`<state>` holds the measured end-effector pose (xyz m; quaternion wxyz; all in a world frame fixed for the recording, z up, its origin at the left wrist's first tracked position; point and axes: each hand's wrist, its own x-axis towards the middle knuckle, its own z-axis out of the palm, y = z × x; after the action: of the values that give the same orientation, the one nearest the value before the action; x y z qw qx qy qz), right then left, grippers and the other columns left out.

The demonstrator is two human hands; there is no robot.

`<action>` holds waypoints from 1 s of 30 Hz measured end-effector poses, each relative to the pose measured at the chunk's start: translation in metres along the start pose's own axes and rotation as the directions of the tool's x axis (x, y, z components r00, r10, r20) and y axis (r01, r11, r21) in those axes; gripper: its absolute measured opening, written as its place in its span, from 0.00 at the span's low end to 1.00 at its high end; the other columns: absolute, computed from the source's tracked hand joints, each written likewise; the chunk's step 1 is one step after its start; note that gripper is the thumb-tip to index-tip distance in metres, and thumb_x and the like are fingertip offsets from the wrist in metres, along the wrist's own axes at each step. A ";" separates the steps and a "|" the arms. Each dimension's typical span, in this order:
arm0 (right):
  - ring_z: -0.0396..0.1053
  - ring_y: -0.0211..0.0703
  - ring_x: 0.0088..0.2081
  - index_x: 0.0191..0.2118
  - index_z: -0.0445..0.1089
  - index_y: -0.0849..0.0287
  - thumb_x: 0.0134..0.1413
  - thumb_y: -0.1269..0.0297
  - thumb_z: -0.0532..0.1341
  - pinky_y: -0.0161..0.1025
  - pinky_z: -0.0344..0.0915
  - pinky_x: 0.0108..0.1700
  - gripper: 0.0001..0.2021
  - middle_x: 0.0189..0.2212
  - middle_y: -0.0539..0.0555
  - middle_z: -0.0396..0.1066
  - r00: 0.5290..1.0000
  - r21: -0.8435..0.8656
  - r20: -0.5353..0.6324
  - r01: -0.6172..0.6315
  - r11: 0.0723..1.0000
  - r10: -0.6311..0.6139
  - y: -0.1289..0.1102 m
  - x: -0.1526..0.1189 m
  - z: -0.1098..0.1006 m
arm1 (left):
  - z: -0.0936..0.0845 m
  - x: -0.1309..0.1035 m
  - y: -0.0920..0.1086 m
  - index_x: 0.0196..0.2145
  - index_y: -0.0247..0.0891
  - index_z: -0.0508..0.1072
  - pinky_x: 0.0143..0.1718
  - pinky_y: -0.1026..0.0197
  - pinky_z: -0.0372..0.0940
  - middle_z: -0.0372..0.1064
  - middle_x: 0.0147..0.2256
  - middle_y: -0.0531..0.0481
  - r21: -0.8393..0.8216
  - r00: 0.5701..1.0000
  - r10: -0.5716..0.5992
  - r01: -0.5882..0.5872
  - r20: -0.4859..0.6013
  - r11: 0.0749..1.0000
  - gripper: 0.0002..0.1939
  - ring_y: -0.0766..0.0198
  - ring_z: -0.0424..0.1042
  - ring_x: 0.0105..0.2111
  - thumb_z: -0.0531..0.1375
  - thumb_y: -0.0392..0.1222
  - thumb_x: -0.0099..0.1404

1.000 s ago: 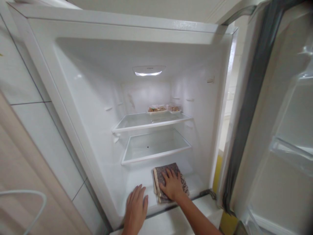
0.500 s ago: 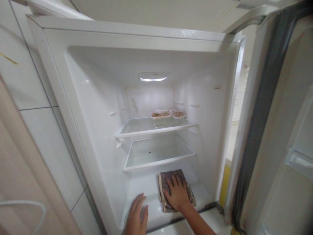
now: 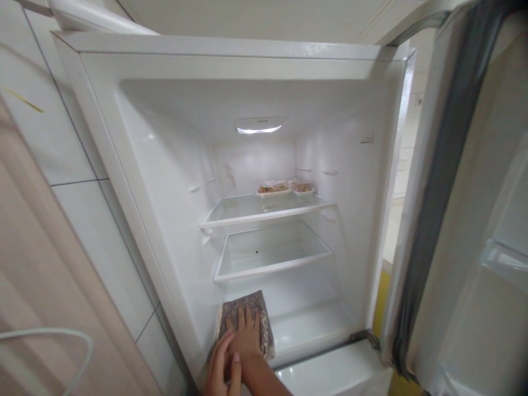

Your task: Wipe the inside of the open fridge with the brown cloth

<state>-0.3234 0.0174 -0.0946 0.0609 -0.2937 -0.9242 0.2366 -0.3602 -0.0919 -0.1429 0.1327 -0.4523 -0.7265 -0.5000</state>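
A folded brown patterned cloth [image 3: 267,319] lies on the floor of an open white fridge [image 3: 313,324], at its left side. My right hand [image 3: 246,335] presses flat on the cloth with its fingers spread. Right beside it, overlapping its left edge and wrist, is my left hand [image 3: 223,366], its thumb apart from the fingers and nothing in it. Part of the cloth is hidden under both hands.
Two glass shelves [image 3: 272,261] span the fridge above the cloth. Wrapped food trays [image 3: 273,188] sit on the upper one. The open door [image 3: 466,220] stands at the right, and a tiled wall [image 3: 94,236] is at the left.
My right hand and the cloth have moved left across the fridge floor, from the right side to beside my left hand. The view has shifted slightly.
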 end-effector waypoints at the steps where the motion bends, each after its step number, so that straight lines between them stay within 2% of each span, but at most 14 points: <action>1: 0.43 0.57 0.72 0.68 0.59 0.48 0.69 0.58 0.46 0.65 0.40 0.70 0.25 0.72 0.57 0.46 1.000 -0.010 -0.006 0.021 1.000 -0.021 0.005 -0.006 -0.001 | 0.002 0.000 0.000 0.53 0.40 0.75 0.55 0.49 0.73 0.75 0.54 0.42 0.003 1.000 -0.003 0.003 -0.001 1.000 0.20 0.51 0.75 0.54 0.57 0.48 0.67; 3: 0.44 0.56 0.72 0.67 0.60 0.49 0.68 0.59 0.47 0.64 0.39 0.71 0.25 0.72 0.57 0.47 0.997 -0.036 -0.040 0.062 0.997 -0.064 0.018 -0.021 -0.001 | 0.010 0.001 -0.002 0.52 0.40 0.76 0.54 0.49 0.74 0.76 0.54 0.41 0.010 1.000 0.024 -0.024 0.014 1.000 0.20 0.51 0.75 0.54 0.56 0.49 0.67; 5: 0.44 0.59 0.72 0.67 0.60 0.49 0.66 0.56 0.52 0.65 0.37 0.71 0.26 0.72 0.58 0.48 0.991 -0.040 -0.098 0.087 0.995 -0.091 0.035 -0.038 -0.001 | 0.018 0.000 -0.004 0.52 0.39 0.76 0.54 0.49 0.74 0.76 0.54 0.41 0.019 0.995 0.075 -0.076 0.061 0.997 0.20 0.51 0.76 0.53 0.56 0.50 0.67; 8: 0.46 0.63 0.71 0.66 0.63 0.45 0.60 0.49 0.57 0.65 0.37 0.71 0.29 0.71 0.57 0.52 0.971 0.007 -0.233 0.061 0.998 -0.058 0.070 -0.061 -0.010 | 0.029 -0.003 -0.003 0.50 0.39 0.77 0.53 0.49 0.74 0.76 0.53 0.40 0.040 0.988 0.098 -0.103 0.119 0.994 0.20 0.51 0.76 0.53 0.56 0.50 0.66; 11: 0.52 0.64 0.69 0.63 0.68 0.48 0.58 0.46 0.58 0.64 0.38 0.70 0.28 0.68 0.59 0.59 0.941 -0.007 -0.333 -0.067 0.998 0.061 0.116 -0.074 -0.033 | 0.033 -0.007 0.002 0.49 0.40 0.78 0.55 0.46 0.73 0.77 0.52 0.41 0.054 0.996 0.047 -0.051 0.069 0.997 0.20 0.51 0.75 0.54 0.54 0.51 0.67; 13: 0.55 0.65 0.68 0.62 0.69 0.50 0.59 0.48 0.57 0.64 0.40 0.69 0.27 0.67 0.60 0.61 0.919 -0.051 -0.367 -0.175 0.983 0.145 0.149 -0.079 -0.053 | 0.032 -0.007 0.003 0.48 0.40 0.78 0.56 0.45 0.72 0.77 0.52 0.41 0.054 1.000 0.015 -0.017 0.027 0.998 0.20 0.51 0.75 0.54 0.53 0.52 0.68; 15: 0.55 0.65 0.67 0.62 0.69 0.52 0.59 0.48 0.56 0.64 0.41 0.69 0.28 0.66 0.61 0.62 0.896 -0.087 -0.379 -0.282 0.956 0.230 0.179 -0.080 -0.071 | 0.028 -0.007 0.001 0.47 0.40 0.78 0.55 0.46 0.73 0.77 0.51 0.42 0.057 1.000 0.006 -0.008 0.029 0.998 0.20 0.51 0.76 0.52 0.54 0.52 0.68; 18: 0.54 0.64 0.68 0.63 0.67 0.54 0.61 0.47 0.54 0.62 0.42 0.68 0.29 0.66 0.62 0.61 0.880 -0.109 -0.364 -0.365 0.925 0.305 0.202 -0.075 -0.088 | 0.021 -0.008 -0.003 0.47 0.40 0.78 0.53 0.45 0.74 0.78 0.50 0.42 0.062 0.997 0.020 -0.024 0.075 0.998 0.19 0.50 0.77 0.51 0.55 0.52 0.67; 20: 0.53 0.65 0.68 0.64 0.66 0.54 0.62 0.47 0.53 0.63 0.43 0.68 0.29 0.67 0.61 0.59 0.881 -0.113 -0.347 -0.380 0.918 0.322 0.200 -0.067 -0.091 | 0.021 -0.012 -0.001 0.47 0.41 0.78 0.53 0.45 0.73 0.78 0.50 0.42 0.052 0.997 0.021 -0.024 0.070 0.998 0.19 0.50 0.77 0.51 0.54 0.52 0.67; 23: 0.53 0.66 0.68 0.64 0.66 0.50 0.62 0.45 0.52 0.64 0.43 0.67 0.29 0.68 0.61 0.58 0.894 -0.103 -0.310 -0.371 0.923 0.324 0.174 -0.054 -0.084 | 0.028 -0.019 0.006 0.47 0.42 0.78 0.56 0.44 0.71 0.76 0.52 0.42 0.015 1.000 0.001 0.000 -0.027 1.000 0.19 0.50 0.75 0.53 0.52 0.51 0.69; 26: 0.51 0.65 0.69 0.65 0.65 0.49 0.62 0.44 0.51 0.65 0.41 0.68 0.29 0.69 0.61 0.55 0.928 -0.074 -0.266 -0.288 0.955 0.259 0.126 -0.043 -0.065 | 0.031 -0.020 0.014 0.49 0.42 0.77 0.57 0.44 0.70 0.76 0.53 0.42 -0.007 0.998 0.016 -0.017 -0.063 1.000 0.19 0.50 0.74 0.54 0.52 0.50 0.70; 28: 0.47 0.63 0.71 0.66 0.64 0.49 0.64 0.42 0.48 0.66 0.38 0.69 0.30 0.70 0.60 0.53 0.956 -0.050 -0.239 -0.184 0.982 0.168 0.087 -0.035 -0.047 | 0.025 -0.015 0.015 0.50 0.42 0.77 0.56 0.46 0.72 0.75 0.53 0.41 0.010 0.998 0.059 -0.059 -0.017 0.998 0.19 0.51 0.74 0.54 0.52 0.50 0.69; 30: 0.44 0.63 0.72 0.67 0.61 0.49 0.65 0.44 0.48 0.67 0.35 0.69 0.30 0.71 0.59 0.49 0.976 -0.030 -0.173 -0.141 0.990 0.133 0.048 -0.027 -0.026 | 0.013 -0.008 0.013 0.50 0.42 0.77 0.54 0.48 0.73 0.75 0.53 0.42 0.043 0.993 0.103 -0.105 0.049 0.994 0.19 0.52 0.75 0.54 0.53 0.49 0.69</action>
<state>-0.2698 0.0464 -0.0931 0.1174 -0.3771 -0.8979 0.1946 -0.3421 -0.0836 -0.1458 0.1517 -0.4979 -0.7162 -0.4650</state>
